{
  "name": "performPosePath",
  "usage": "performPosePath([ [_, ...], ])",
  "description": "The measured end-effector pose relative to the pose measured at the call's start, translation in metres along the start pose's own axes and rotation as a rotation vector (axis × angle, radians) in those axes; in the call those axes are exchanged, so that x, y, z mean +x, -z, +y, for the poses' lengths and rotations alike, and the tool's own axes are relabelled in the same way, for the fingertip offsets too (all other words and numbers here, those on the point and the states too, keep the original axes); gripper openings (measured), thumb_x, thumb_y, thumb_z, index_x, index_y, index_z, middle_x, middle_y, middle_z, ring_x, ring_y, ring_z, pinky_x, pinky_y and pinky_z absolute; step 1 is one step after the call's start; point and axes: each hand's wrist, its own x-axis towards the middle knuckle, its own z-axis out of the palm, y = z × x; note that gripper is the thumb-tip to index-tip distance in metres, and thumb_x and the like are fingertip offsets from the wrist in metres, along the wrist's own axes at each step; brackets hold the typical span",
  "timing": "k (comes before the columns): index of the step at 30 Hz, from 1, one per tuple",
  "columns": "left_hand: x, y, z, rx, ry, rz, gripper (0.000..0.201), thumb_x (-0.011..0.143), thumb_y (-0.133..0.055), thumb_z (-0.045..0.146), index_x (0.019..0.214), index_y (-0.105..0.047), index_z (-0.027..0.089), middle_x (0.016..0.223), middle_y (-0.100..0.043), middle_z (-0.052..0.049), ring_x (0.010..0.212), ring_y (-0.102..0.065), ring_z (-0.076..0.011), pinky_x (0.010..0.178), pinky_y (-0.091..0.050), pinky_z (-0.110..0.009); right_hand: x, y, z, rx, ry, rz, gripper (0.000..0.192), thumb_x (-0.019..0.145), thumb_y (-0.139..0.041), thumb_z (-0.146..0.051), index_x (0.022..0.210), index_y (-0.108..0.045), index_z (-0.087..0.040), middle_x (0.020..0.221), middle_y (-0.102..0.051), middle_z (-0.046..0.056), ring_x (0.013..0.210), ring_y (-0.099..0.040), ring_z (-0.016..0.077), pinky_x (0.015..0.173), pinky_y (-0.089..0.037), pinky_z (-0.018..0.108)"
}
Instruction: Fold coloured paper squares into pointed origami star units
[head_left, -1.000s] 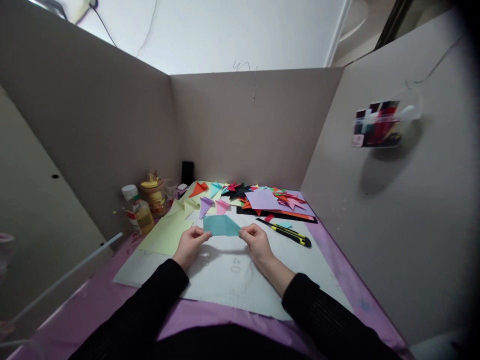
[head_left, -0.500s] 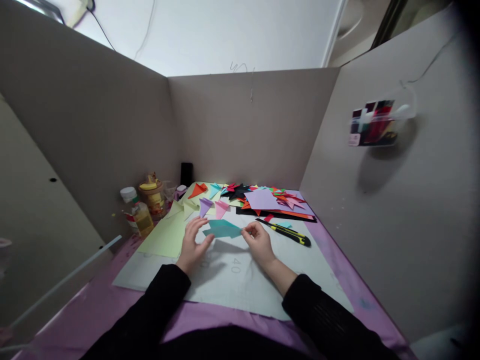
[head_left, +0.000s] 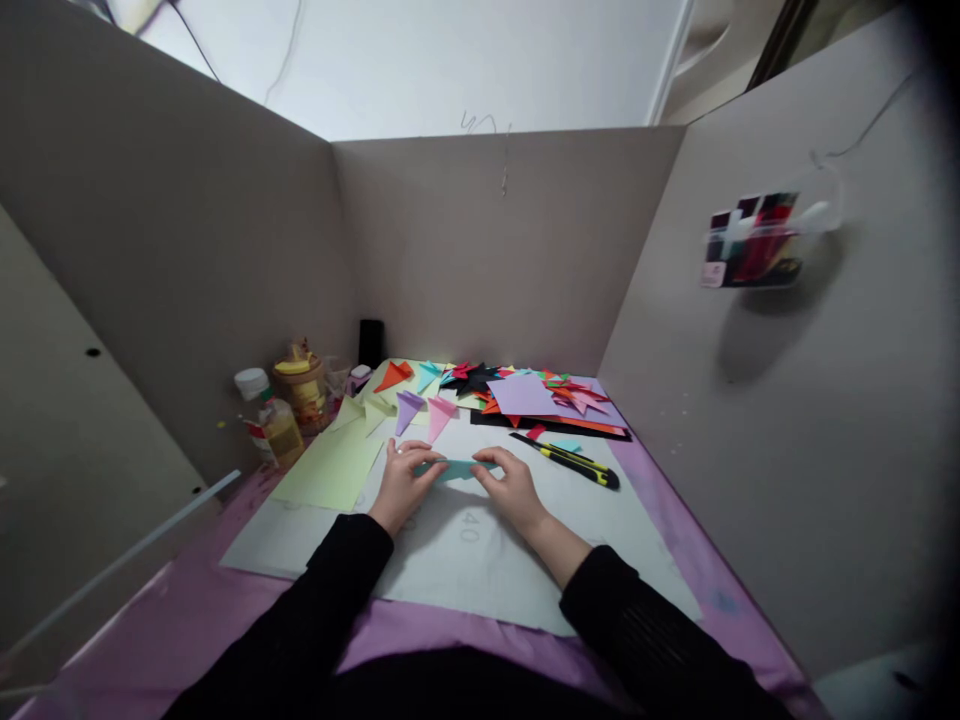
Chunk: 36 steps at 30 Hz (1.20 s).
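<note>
A folded teal paper lies flat on the white cutting mat in front of me. My left hand presses on its left end with the fingers laid over it. My right hand presses on its right end. Both hands rest on the mat, and only a narrow strip of the teal paper shows between them. Black sleeves cover both my arms.
A yellow-black utility knife lies right of my hands. Several folded coloured papers and a purple sheet sit at the back. A light green sheet lies left. Glue bottle and jar stand far left. Cardboard walls enclose the desk.
The teal paper was held up in the air between both hands; it has come down onto the mat and both hands now press it flat.
</note>
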Motion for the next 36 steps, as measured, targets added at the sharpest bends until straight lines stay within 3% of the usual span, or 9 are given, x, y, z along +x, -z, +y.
performPosePath([
  [5,-0.001,-0.001,0.002,-0.011,-0.031,0.006,0.009,0.076,-0.064,0.032,0.075,-0.069,0.024,0.079,-0.07,-0.001,0.092,-0.059,-0.0224,0.105,-0.006,-0.057,0.001,0.0,-0.001,-0.039,0.037,0.006,0.006,0.077,-0.061,-0.02,0.073,-0.065,-0.02,0.072,-0.064,0.003,0.073,-0.058,0.0177,0.07,-0.045,0.03],
  [29,-0.002,0.003,0.005,-0.061,-0.089,0.05,0.008,0.076,-0.063,0.03,0.073,-0.068,0.024,0.079,-0.07,-0.002,0.094,-0.06,-0.023,0.106,-0.011,-0.056,0.001,0.001,0.003,-0.007,0.144,0.004,0.009,0.08,-0.059,-0.017,0.075,-0.065,-0.021,0.073,-0.064,0.003,0.074,-0.058,0.0181,0.071,-0.045,0.032],
  [36,-0.001,0.011,0.011,0.067,-0.181,0.038,0.007,0.078,-0.063,0.029,0.074,-0.067,0.024,0.076,-0.07,0.0,0.096,-0.059,-0.023,0.104,-0.01,-0.055,0.002,0.002,-0.002,-0.047,0.213,-0.004,0.011,0.082,-0.056,-0.017,0.078,-0.064,-0.021,0.072,-0.064,0.003,0.074,-0.056,0.0185,0.07,-0.045,0.033],
])
